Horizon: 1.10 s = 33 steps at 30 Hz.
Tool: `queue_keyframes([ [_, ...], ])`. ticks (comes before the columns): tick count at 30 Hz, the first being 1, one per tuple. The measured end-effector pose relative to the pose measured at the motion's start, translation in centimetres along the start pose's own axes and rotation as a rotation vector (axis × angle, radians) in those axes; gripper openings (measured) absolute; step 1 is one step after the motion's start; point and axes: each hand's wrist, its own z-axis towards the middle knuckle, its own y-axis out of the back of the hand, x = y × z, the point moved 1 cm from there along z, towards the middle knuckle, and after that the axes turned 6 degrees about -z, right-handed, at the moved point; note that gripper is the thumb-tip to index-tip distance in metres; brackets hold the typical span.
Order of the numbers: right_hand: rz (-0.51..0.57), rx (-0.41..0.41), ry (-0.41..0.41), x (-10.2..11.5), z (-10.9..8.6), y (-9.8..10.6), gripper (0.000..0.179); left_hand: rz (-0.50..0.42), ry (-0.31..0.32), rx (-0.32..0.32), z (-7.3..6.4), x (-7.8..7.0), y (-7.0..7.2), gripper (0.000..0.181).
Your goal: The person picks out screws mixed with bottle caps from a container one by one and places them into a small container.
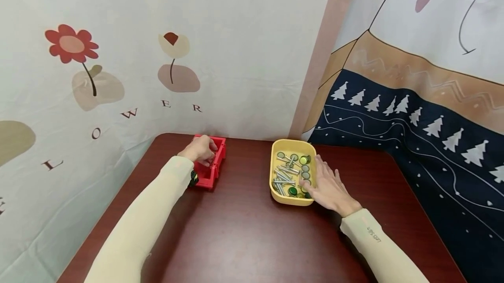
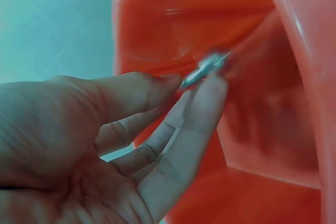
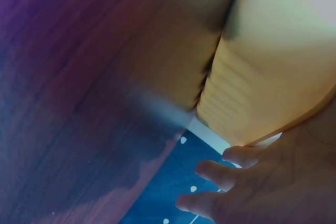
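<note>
At the far left of the table, my left hand point(image 1: 201, 148) reaches into a red plastic bin point(image 1: 219, 156). In the left wrist view its thumb and fingertips pinch a silver screw point(image 2: 202, 71), which is blurred. A yellow plastic tub point(image 1: 293, 201) stands right of centre with silver screws point(image 1: 284, 175) and green and yellow bottle caps point(image 1: 292, 191) inside. My right hand point(image 1: 328, 186) rests against the tub's right side, thumb over the rim, the other fingers extended along the outside. In the right wrist view, fingers point(image 3: 215, 174) show beside the tub's wall.
The dark reddish wooden table point(image 1: 244, 230) ends at a printed cloth point(image 1: 252, 55) behind it. A navy cloth with white trees point(image 1: 433, 127) hangs along the right edge. A stretch of tabletop lies between the bin and the tub.
</note>
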Motion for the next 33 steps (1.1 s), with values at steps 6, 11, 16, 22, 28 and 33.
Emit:
queue_keyframes([
  [6,-0.019,0.001,0.002,0.0,0.2,0.0,0.108,0.098,-0.060,-0.089,-0.5,-0.9,0.7,0.034],
  [11,-0.029,0.007,0.010,0.2,0.3,0.1,0.105,0.236,-0.170,-0.253,-1.2,-2.4,0.6,0.033],
  [16,-0.044,-0.001,0.010,0.1,0.2,0.1,0.104,0.349,-0.325,-0.340,-1.3,-4.7,-0.8,0.028],
  [22,-0.056,-0.018,0.022,0.0,0.1,0.0,0.104,0.498,-0.506,-0.303,-1.3,-7.9,-3.6,0.036],
  [28,-0.067,-0.044,0.030,0.0,0.3,-0.1,0.103,0.604,-0.616,-0.221,-1.2,-11.3,-6.7,0.048],
  [33,-0.068,-0.036,0.025,0.0,0.3,-0.1,0.102,0.670,-0.628,-0.134,-0.8,-14.1,-9.5,0.059],
])
